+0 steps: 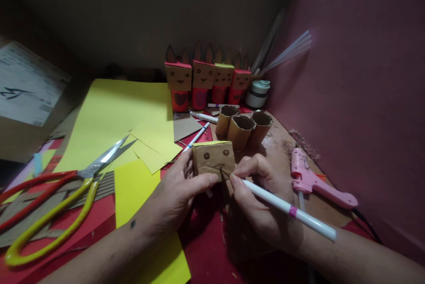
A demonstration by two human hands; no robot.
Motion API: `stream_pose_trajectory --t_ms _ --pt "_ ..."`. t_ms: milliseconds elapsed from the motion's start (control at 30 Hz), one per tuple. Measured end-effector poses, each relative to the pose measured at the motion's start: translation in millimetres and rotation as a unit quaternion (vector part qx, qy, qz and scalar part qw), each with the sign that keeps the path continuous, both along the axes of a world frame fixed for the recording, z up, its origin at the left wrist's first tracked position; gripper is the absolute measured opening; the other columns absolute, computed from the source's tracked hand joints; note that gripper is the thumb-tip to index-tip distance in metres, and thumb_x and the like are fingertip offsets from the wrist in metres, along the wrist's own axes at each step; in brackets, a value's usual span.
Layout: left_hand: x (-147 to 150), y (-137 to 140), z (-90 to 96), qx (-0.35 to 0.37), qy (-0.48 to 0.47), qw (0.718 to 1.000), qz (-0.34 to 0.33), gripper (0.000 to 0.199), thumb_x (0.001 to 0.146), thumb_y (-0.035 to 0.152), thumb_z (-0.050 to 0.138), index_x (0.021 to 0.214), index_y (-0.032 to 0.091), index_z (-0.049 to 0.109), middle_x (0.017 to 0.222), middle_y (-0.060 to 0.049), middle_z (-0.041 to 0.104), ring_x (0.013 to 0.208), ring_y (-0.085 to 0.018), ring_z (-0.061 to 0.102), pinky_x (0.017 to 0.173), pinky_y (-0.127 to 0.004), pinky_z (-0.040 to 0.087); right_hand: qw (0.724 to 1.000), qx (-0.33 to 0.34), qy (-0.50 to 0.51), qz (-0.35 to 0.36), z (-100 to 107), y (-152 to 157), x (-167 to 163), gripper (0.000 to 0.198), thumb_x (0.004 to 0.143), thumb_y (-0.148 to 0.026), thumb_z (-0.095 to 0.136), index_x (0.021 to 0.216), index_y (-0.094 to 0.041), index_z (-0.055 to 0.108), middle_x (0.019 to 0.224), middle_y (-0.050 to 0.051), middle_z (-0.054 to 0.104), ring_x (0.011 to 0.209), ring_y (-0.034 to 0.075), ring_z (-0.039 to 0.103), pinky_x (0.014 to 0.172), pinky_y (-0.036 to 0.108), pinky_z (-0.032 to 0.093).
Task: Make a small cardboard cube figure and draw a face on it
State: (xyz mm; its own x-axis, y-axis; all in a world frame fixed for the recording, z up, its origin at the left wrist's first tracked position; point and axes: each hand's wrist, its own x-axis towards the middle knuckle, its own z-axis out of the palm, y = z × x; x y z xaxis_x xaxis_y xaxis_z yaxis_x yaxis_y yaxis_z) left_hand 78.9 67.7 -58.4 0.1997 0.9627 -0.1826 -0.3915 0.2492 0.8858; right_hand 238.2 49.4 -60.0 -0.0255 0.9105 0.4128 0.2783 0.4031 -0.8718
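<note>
My left hand [181,186] holds a small cardboard box [214,153] by its left side, thumb across the lower front. The box has a yellow top edge, two drawn eyes and a dark nose line on its brown face. In my right hand [257,191] is a white marker [282,204] with a purple band, gripped near its tip. The tip end is at the lower right of the box's face, partly hidden by my fingers. Just behind the box stand three brown cardboard tubes [241,131].
Several finished box-headed figures [202,76] stand at the back beside a pale green jar [258,94]. Large scissors [88,173] lie open at left on yellow paper [122,111]. A pink glue gun [315,182] lies at right by the wall. More markers [199,136] lie behind the box.
</note>
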Motion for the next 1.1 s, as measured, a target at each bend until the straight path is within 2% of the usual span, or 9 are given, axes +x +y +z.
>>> stream_pose_trajectory --t_ms 333,633,833,1100 --pt "0.3 -3.1 0.1 0.011 0.001 1.000 -0.013 0.060 0.068 0.024 0.085 0.124 0.019 0.064 0.119 -0.012 0.075 0.115 -0.034 0.068 0.099 -0.042 0.052 0.997 -0.006 0.068 0.048 6.7 -0.9 -4.3 0.013 0.085 -0.019 0.057 0.077 -0.024 0.050 0.063 -0.006 0.049 0.048 0.009 0.044 0.043 0.024 0.036" --pt "-0.6 -2.2 1.1 0.012 0.020 1.000 -0.010 0.061 0.071 0.023 0.083 0.128 0.020 0.061 0.122 -0.012 0.074 0.115 -0.033 0.067 0.099 -0.042 0.050 0.998 0.000 0.028 0.058 2.7 1.2 -0.3 0.011 0.087 -0.020 0.060 0.081 -0.024 0.053 0.065 -0.006 0.050 0.051 0.009 0.045 0.045 0.024 0.038" --pt "0.7 -2.8 1.0 0.012 0.016 1.000 -0.003 0.059 0.067 0.024 0.085 0.122 0.021 0.065 0.118 -0.010 0.076 0.111 -0.033 0.069 0.096 -0.040 0.052 0.998 0.010 0.024 0.063 2.9 2.2 0.0 0.011 0.087 -0.019 0.059 0.081 -0.024 0.051 0.067 -0.005 0.053 0.051 0.010 0.046 0.045 0.024 0.038" --pt "0.7 -2.8 2.7 0.005 0.005 1.000 0.000 0.055 0.068 0.022 0.084 0.118 0.019 0.064 0.120 -0.011 0.075 0.116 -0.032 0.067 0.097 -0.039 0.051 0.998 -0.016 0.003 0.057 2.5 1.7 2.0 0.011 0.086 -0.021 0.057 0.079 -0.024 0.049 0.066 -0.003 0.054 0.051 0.011 0.045 0.046 0.026 0.038"
